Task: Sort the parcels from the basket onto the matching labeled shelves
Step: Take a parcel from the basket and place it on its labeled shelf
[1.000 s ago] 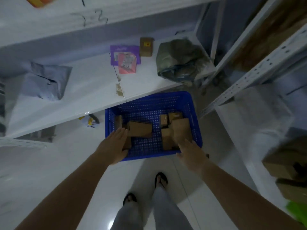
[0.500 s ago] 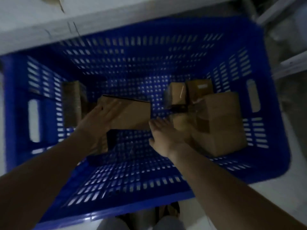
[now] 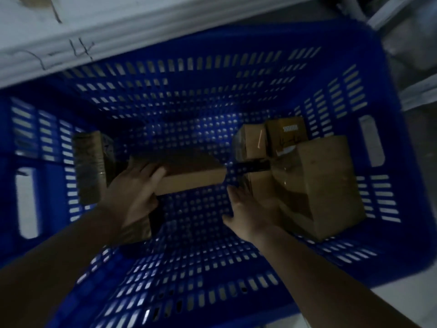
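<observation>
The sorting looked to be at an early or middle stage, judged by the load: the blue slotted basket point(image 3: 212, 74) held at least five brown cardboard parcels, and no parcel in this view had reached a shelf. The left hand point(image 3: 132, 192) gripped the near left end of a long flat carton point(image 3: 191, 181), which lay in the middle of the basket; its fingers were curled over the top edge and the thumb was tucked against the front face. The carton seemed tilted, though the dim, blurred picture did not show whether it was clear of the floor. The right hand point(image 3: 251, 210) was flat, fingers straight and thumb spread, holding nothing. It lay just beside the large carton point(image 3: 324, 185) at the right wall; actual contact could not be made out. Behind that carton stood a small carton point(image 3: 251, 143) and a labelled carton point(image 3: 287, 133) bearing a handwritten mark, too blurred to read. An upright carton point(image 3: 89, 166) leaned at the left wall. Above the basket ran the white shelf edge point(image 3: 132, 31), with scrawled marks. Left to do: lift the gripped carton out, read its mark, shelve it, then the rest.
</observation>
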A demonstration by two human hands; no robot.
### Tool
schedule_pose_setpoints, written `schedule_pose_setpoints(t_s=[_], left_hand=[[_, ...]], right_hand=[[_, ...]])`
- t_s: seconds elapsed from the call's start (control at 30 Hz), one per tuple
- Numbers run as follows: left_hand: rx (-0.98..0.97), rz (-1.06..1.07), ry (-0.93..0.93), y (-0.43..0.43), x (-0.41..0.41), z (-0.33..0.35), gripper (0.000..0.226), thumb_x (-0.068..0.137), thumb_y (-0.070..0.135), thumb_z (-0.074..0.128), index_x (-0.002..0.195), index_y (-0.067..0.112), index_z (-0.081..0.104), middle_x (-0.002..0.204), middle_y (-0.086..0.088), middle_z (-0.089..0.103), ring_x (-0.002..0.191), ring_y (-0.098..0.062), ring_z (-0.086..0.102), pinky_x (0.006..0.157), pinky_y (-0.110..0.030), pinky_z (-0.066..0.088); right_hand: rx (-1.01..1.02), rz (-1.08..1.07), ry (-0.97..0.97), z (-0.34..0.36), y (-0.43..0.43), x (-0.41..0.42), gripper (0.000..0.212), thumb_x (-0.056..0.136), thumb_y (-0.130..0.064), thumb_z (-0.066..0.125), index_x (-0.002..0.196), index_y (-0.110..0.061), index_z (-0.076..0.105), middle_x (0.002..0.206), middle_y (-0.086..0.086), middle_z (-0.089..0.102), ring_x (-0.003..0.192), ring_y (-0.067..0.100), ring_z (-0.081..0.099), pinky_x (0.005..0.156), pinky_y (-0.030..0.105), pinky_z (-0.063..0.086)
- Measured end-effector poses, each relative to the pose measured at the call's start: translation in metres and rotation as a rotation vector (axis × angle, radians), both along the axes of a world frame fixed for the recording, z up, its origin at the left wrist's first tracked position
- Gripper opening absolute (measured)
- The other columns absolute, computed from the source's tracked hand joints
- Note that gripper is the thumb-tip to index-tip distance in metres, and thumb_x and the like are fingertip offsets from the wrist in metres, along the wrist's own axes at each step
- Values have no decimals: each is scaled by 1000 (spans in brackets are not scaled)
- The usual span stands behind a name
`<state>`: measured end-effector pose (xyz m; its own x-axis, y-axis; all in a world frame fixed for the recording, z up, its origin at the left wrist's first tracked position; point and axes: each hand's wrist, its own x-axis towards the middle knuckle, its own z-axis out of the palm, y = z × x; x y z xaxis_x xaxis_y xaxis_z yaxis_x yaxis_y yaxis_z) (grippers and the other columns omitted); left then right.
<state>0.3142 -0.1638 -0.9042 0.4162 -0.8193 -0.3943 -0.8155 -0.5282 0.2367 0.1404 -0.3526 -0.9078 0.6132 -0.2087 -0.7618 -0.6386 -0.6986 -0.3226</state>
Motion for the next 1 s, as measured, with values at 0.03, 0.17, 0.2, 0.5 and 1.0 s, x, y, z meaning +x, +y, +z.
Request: schedule_pose_setpoints(t_s=[0.03,0.17,0.2,0.5,1.0], left_hand=[[-45,176,146,0,0,18,64,64,20,77,121,22,48,112,-8,60,88,-30,62,69,-38,54],[-186,775,748,-7,-4,79,39,80,8,68,98,38,51,94,5,59,84,-22,61,70,-34,46],[-226,879,861,-10,-3,99,40,84,2,63,96,40,54,96,7,58,91,-22,59,73,-35,45],[-542,1405,1211,-42,-24,285,33,88,7,58,120,12,55,118,-18,64,103,-38,62,82,-48,56],[-863,1157,1030,-124,-98,654,34,90,4,54,113,18,33,118,-17,47,84,-25,53,65,-38,49]], right_hand=[[19,-96,-30,9,-2,2,80,96,-34,53,155,-16,1,163,-1,5,150,19,10,119,30,19],[170,-455,-117,66,-20,14,85,93,-40,59,155,-22,4,161,-6,15,146,17,21,110,26,29],[246,-535,-102,83,-28,16,79,92,-41,59,154,-23,14,158,-6,25,142,17,29,104,23,30],[508,-854,-221,287,-91,19,14,92,-28,63,105,-24,61,115,-3,65,98,13,61,89,33,53],[335,-954,-697,685,-142,-53,17,90,3,42,77,-6,45,74,10,45,70,19,47,61,29,36]])
